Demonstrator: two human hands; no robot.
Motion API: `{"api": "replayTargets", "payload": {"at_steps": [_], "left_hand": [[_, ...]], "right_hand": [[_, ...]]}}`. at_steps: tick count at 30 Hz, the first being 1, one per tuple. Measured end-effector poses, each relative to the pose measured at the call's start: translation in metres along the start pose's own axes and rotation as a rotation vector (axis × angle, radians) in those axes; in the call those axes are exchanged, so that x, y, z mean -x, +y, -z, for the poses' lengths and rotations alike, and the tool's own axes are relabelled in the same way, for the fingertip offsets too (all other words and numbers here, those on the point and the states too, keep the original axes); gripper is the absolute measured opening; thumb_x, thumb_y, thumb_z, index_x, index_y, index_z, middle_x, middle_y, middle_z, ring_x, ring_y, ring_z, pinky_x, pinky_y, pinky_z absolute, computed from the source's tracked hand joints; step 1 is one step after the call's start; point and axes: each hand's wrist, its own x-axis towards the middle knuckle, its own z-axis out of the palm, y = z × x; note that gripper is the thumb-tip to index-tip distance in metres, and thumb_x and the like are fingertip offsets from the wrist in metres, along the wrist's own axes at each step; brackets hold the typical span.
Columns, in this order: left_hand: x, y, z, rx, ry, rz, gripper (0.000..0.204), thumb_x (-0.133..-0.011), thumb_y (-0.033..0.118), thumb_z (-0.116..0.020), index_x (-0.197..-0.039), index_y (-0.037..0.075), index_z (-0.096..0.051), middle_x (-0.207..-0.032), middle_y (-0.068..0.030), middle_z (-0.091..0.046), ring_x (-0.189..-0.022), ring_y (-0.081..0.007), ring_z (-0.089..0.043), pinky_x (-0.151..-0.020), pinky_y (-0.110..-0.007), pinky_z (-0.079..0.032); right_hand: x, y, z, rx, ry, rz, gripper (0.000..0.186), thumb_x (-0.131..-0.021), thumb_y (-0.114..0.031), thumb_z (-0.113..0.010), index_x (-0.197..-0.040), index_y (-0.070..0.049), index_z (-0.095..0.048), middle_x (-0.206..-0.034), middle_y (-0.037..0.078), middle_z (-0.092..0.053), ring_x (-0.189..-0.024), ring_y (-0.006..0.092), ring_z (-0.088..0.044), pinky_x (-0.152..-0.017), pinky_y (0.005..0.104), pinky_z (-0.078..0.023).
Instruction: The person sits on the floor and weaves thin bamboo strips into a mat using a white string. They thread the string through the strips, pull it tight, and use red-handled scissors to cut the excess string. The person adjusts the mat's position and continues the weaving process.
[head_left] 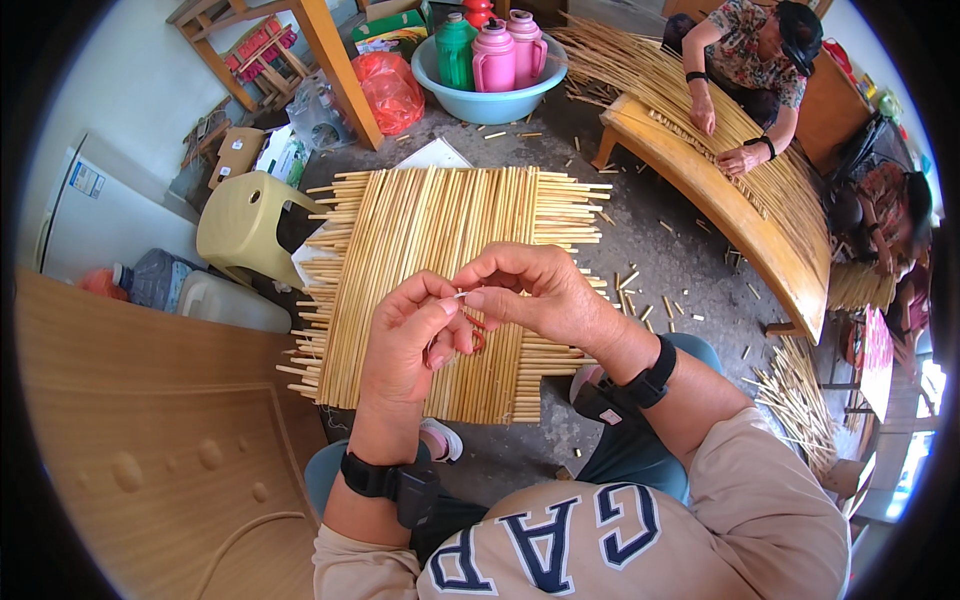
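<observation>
My left hand (405, 335): raised, thumb and forefinger pinched on small pale piece (460, 295) | my right hand (545, 295): bent inward from right, fingertips clamped there also | piece: between my hands, above the stick mat (430, 215)

Straight yellow stalks (440, 220) lie side by side over crosswise stalks (565, 205) with uneven ends; above them, a small whitish piece (461, 295) is held near a curved red piece (479, 341), partly hidden

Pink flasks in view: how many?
2, both in the light-blue basin: the front pink flask beside the green flask, and the rear pink flask behind it to the right, partly covered. Others could be hidden.
</observation>
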Motion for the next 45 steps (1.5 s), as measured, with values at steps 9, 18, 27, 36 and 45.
{"api": "replayTargets", "payload": {"at_steps": [9, 18, 27, 36, 45], "left_hand": [[0.002, 0.002, -0.001, -0.128, -0.02, 0.015, 0.011, -0.081, 0.013, -0.048, -0.082, 0.003, -0.05, -0.056, -0.0129, -0.055, -0.036, -0.0071, -0.038, -0.035, -0.015, -0.027], [-0.002, -0.003, -0.008, -0.07, 0.015, -0.115, 0.019, -0.085, 0.019, -0.046, -0.09, 0.001, -0.052, -0.067, -0.0091, -0.058, -0.058, -0.0117, -0.053, -0.054, -0.02, -0.041], [-0.002, 0.0, 0.002, -0.309, -0.012, -0.065, 0.008, -0.08, 0.007, -0.056, -0.083, -0.001, -0.057, -0.07, -0.0052, -0.059, -0.068, -0.0102, -0.056, -0.061, -0.021, -0.046], [0.004, 0.011, -0.004, -0.252, 0.061, -0.387, 0.007, -0.084, 0.008, -0.052, -0.08, 0.002, -0.055, -0.074, -0.0075, -0.059, -0.066, -0.0106, -0.054, -0.061, -0.022, -0.043], [0.013, 0.063, 0.113, 0.471, 0.363, -0.689, 0.007, -0.086, 0.012, -0.051, -0.085, 0.006, -0.049, -0.071, -0.0042, -0.047, -0.058, -0.0104, -0.039, -0.056, -0.023, -0.035]], "right_hand": [[0.0, 0.0, 0.001, 0.073, 0.045, -0.065, 0.009, -0.083, -0.01, -0.057, -0.087, -0.002, -0.058, -0.075, -0.001, -0.056, -0.066, 0.0038, -0.055, -0.057, 0.0158, -0.048], [-0.002, 0.007, 0.002, 0.278, 0.097, 0.11, 0.007, -0.08, -0.007, -0.058, -0.083, -0.001, -0.055, -0.07, 0.003, -0.057, -0.059, 0.008, -0.055, -0.05, 0.0213, -0.044], [-0.002, 0.006, 0.0, 0.814, 0.131, 0.481, 0.008, -0.073, -0.002, -0.062, -0.076, -0.003, -0.054, -0.064, 0.006, -0.051, -0.056, 0.0184, -0.053, -0.048, 0.027, -0.04], [-0.015, 0.025, -0.004, 0.0, 0.0, 0.112, 0.026, -0.082, -0.019, -0.058, -0.103, -0.003, -0.054, -0.099, 0.009, -0.054, -0.089, 0.0155, -0.055, -0.074, 0.0276, -0.044], [-0.011, -0.01, 0.035, 0.083, -0.128, -0.303, 0.014, -0.082, -0.017, -0.058, -0.087, -0.004, -0.061, -0.065, -0.003, -0.054, -0.055, 0.0029, -0.048, -0.047, 0.0162, -0.041]]}}
